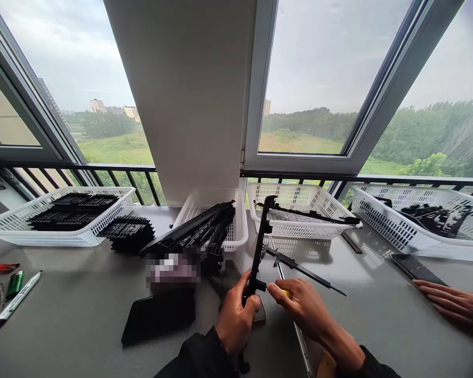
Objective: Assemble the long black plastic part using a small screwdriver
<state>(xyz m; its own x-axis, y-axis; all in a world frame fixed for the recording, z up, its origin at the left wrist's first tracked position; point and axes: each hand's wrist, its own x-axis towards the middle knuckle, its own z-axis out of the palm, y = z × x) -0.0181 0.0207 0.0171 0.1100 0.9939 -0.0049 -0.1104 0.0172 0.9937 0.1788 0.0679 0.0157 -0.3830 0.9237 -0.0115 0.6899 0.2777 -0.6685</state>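
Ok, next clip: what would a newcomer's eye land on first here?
Centre foreground: the left hand holds a long black plastic strip upright while the right hand works at its lower end. Behind, white baskets line the window sill, some holding black parts. Another person's hand rests on the table at far right.
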